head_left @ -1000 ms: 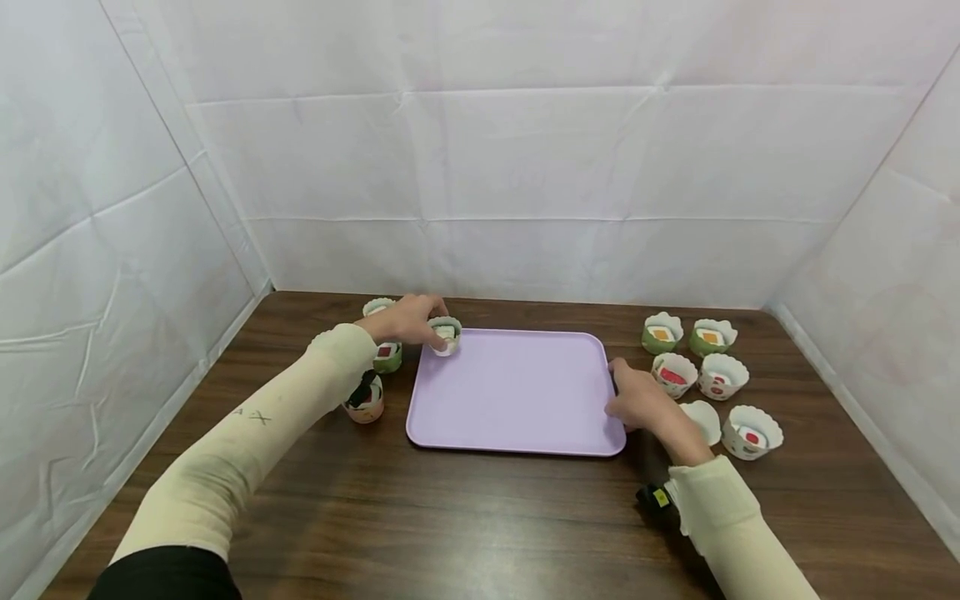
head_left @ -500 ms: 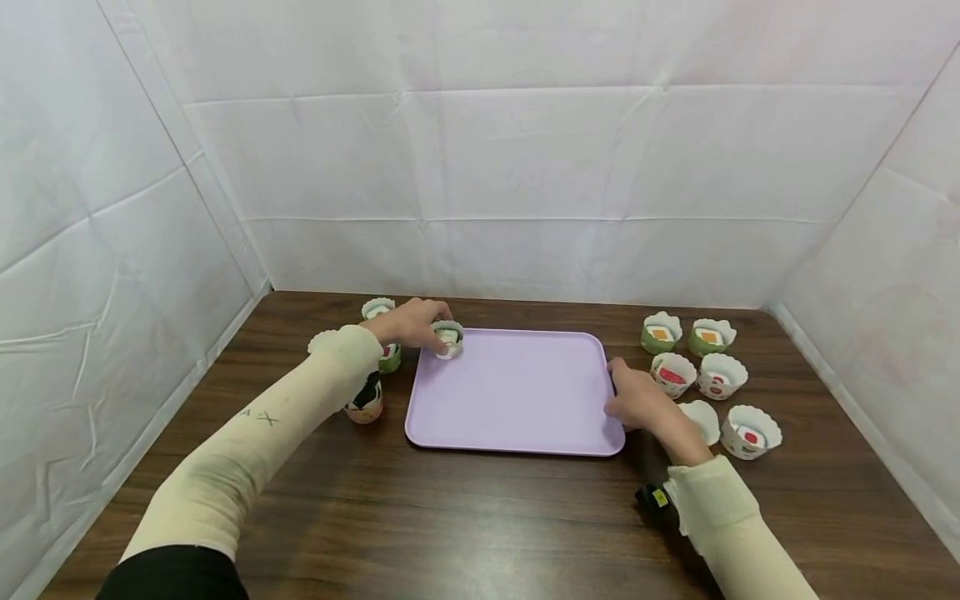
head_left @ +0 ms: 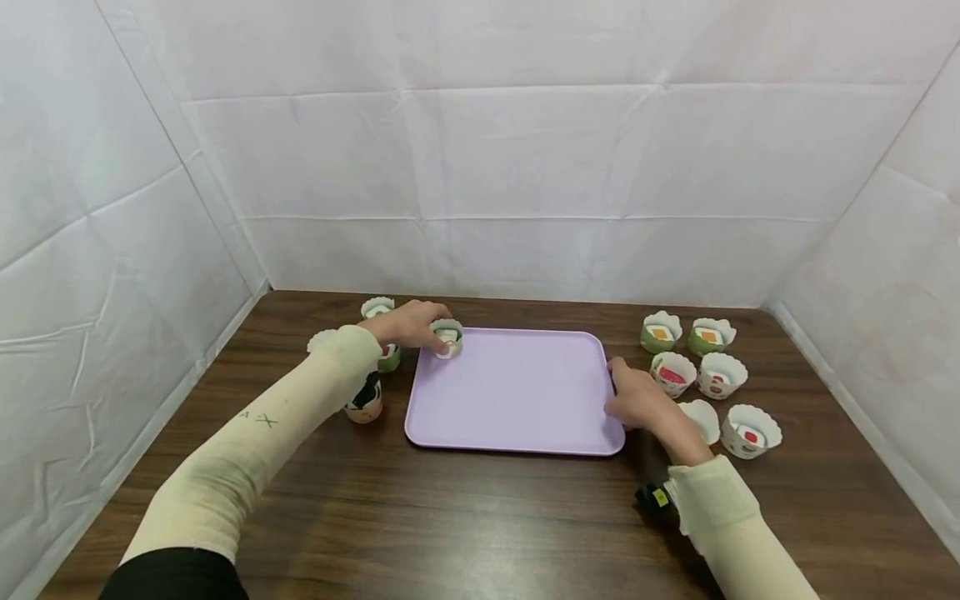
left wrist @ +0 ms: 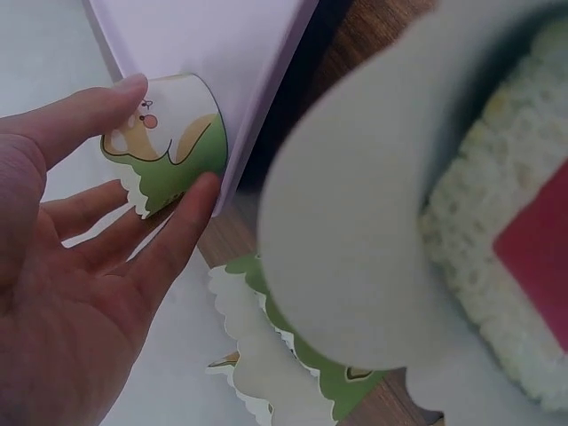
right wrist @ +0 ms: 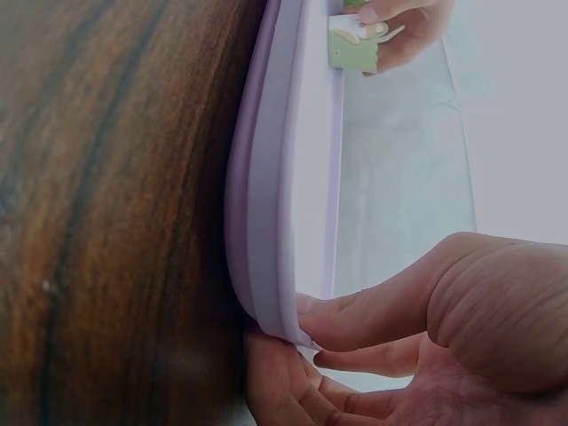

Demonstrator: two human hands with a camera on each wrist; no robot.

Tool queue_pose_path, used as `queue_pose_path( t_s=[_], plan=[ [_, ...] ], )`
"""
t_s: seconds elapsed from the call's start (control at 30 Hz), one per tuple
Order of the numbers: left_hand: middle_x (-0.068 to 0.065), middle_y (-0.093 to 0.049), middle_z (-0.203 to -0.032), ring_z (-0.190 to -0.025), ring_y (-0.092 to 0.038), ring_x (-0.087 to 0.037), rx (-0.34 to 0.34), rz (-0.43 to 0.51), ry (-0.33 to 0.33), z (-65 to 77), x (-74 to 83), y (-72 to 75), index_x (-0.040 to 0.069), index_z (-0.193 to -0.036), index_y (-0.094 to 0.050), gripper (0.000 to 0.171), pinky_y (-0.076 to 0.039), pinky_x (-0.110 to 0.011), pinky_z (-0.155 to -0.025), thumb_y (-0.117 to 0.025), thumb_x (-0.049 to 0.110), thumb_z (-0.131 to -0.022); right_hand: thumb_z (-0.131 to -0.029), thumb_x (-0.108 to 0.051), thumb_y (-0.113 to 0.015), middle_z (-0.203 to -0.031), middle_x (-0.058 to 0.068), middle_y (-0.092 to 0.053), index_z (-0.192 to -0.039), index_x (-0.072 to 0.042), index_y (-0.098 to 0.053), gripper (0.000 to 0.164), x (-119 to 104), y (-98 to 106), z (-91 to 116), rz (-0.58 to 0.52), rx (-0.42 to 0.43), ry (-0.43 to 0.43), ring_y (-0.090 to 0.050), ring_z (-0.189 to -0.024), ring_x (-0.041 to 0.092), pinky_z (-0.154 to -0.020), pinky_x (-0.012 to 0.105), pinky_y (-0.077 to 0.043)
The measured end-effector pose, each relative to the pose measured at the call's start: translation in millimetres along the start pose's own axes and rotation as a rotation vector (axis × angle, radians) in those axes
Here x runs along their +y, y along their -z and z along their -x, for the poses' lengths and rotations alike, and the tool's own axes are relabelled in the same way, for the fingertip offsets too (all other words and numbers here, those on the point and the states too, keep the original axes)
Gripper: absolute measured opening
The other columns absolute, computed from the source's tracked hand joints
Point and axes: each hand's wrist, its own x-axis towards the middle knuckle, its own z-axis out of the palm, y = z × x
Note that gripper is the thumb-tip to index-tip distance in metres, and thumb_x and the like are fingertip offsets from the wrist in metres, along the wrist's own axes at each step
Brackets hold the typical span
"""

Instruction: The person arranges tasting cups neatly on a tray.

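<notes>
My left hand (head_left: 411, 323) holds a green-and-white paper baking cup (head_left: 448, 331) at the back left corner of the lilac tray (head_left: 517, 392). A pale sushi roll piece seems to sit inside it. In the left wrist view, my thumb presses one side of this cup (left wrist: 182, 133) and the fingers lie along the other; its base is against the tray surface. At the tray's right edge, my right hand (head_left: 639, 397) grips the rim. The right wrist view has the thumb on top of the tray's rim (right wrist: 275, 195) and fingers underneath.
More paper cups with sushi pieces, among them a green one (head_left: 389, 359) and an orange one (head_left: 365, 406), stand by my left forearm, partly hidden. Several others, including a white one (head_left: 750, 432), stand right of the tray. White sheeting (head_left: 517, 167) encloses the wooden table.
Since a second ago my left hand and its cup have shifted very slightly right and toward me on the tray corner. The right hand and the tray stay put.
</notes>
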Motion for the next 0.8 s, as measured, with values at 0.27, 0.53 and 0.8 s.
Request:
queue_pose_path(
  t_s=[0.27,0.53,0.8],
  plan=[
    [-0.02,-0.053,-0.152,-0.144,-0.046,-0.036,0.017,0.001,-0.023,1.5,3.7,0.4,0.001,-0.15,-0.049,0.067,-0.04,-0.05,-0.123,-0.075,0.027,-0.094,-0.09,-0.002,-0.063,-0.124,0.035,-0.059,-0.146,0.013,-0.034,0.065,2,-1,1,-0.008,0.002,0.005,-0.064,-0.087,0.031,-0.057,0.03,-0.057],
    [-0.021,-0.052,-0.151,-0.14,-0.049,-0.036,0.065,-0.017,-0.054,6.3,6.3,4.4,-0.001,-0.152,-0.045,0.074,-0.044,-0.05,-0.12,-0.079,0.027,-0.092,-0.089,-0.002,-0.062,-0.127,0.035,-0.058,-0.147,0.013,-0.034,0.066,4,-1,0,-0.009,0.004,-0.001,-0.064,-0.091,0.032,-0.058,0.03,-0.056],
    [-0.026,-0.049,-0.152,-0.141,-0.048,-0.043,0.143,0.061,-0.086,20.1,2.1,16.9,0.002,-0.158,-0.036,0.085,-0.046,-0.055,-0.116,-0.082,0.011,-0.086,-0.088,-0.001,-0.062,-0.125,0.035,-0.058,-0.147,0.013,-0.035,0.066,3,-1,1,-0.013,0.002,0.007,-0.064,-0.09,0.033,-0.058,0.03,-0.057]
  ],
)
